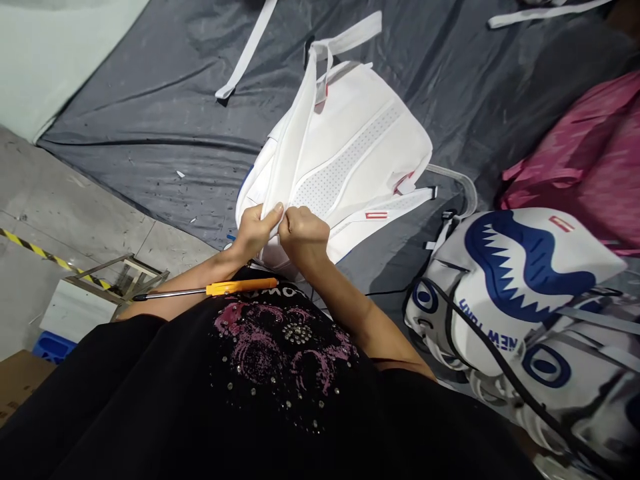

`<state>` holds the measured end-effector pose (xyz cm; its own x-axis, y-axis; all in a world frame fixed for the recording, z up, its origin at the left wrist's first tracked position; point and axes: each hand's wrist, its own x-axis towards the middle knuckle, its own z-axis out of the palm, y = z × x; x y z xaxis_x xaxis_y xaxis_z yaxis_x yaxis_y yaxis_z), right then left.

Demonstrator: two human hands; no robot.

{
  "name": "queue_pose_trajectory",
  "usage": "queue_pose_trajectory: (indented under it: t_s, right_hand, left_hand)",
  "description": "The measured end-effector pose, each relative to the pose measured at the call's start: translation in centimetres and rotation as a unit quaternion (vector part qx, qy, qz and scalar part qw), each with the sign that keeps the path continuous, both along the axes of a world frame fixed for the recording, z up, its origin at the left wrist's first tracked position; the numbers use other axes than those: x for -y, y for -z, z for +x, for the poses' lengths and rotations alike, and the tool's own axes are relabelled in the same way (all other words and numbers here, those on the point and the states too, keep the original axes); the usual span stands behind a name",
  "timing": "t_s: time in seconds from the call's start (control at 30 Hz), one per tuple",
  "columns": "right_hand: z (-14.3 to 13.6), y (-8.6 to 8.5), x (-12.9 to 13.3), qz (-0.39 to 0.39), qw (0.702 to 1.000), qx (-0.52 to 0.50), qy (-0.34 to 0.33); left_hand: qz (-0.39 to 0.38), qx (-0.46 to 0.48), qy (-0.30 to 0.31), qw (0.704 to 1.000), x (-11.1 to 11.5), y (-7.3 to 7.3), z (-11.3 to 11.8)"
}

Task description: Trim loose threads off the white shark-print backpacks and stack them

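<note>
A white backpack [345, 133] lies on the grey sheet with its padded, dotted back panel facing up. At its near end, my left hand [255, 230] is closed with the thumb pressed on the white shoulder strap [290, 143]. Right beside it my right hand [305, 237] makes a fist against the same part of the backpack, near the strap's end. What lies inside those fingers is hidden. The other shoulder strap [387, 213], with a small red label, stretches out to the right. Close in front of my shirt is an orange-handled tool [240, 287] with a thin metal shaft.
White backpacks with a blue shark-mouth print [530, 267] are piled at the right, a black cord across them. Behind them sits a pink bag [590, 153]. Loose white webbing [247, 50] lies on the grey sheet [165, 87]. A wooden frame [143, 273] stands on the floor at left.
</note>
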<state>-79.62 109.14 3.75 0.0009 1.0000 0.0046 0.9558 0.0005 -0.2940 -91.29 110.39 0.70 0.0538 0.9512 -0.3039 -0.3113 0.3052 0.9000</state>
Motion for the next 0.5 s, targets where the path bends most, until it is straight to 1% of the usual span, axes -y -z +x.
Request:
queue_pose_trajectory:
  t_s: [0.07, 0.13, 0.2, 0.23, 0.3, 0.37, 0.43, 0.5]
  right_hand:
    - [0.9, -0.4, -0.4, 0.023, 0.999, -0.040, 0.005]
    - [2.0, -0.9, -0.5, 0.048, 0.992, -0.114, 0.030]
    - [2.8, -1.2, -0.4, 0.052, 0.983, -0.171, 0.047]
    - [3.0, -1.2, -0.3, 0.045, 0.981, -0.184, 0.041]
    - [2.7, -0.6, -0.1, 0.024, 0.982, -0.185, 0.011]
    - [2.0, 0.2, -0.2, 0.011, 0.986, -0.166, -0.010]
    - [1.4, 0.6, -0.6, 0.008, 0.990, -0.142, 0.005]
    - [1.5, 0.1, -0.7, 0.002, 0.989, -0.140, 0.042]
  left_hand:
    - [-0.040, 0.021, 0.005, 0.999, -0.1, -0.1, 0.0]
    - [-0.091, 0.055, 0.019, 0.994, -0.2, -0.4, -0.1]
    - [-0.128, 0.073, 0.030, 0.989, -0.3, -0.7, -0.1]
    - [-0.138, 0.074, 0.033, 0.987, -0.3, -0.8, -0.1]
    - [-0.143, 0.068, 0.033, 0.987, -0.4, -0.8, 0.0]
    - [-0.132, 0.057, 0.025, 0.989, -0.5, -0.5, 0.2]
    - [-0.115, 0.042, 0.013, 0.992, -0.4, -0.2, 0.4]
    - [-0.111, 0.041, 0.015, 0.993, -0.4, -0.1, 0.4]
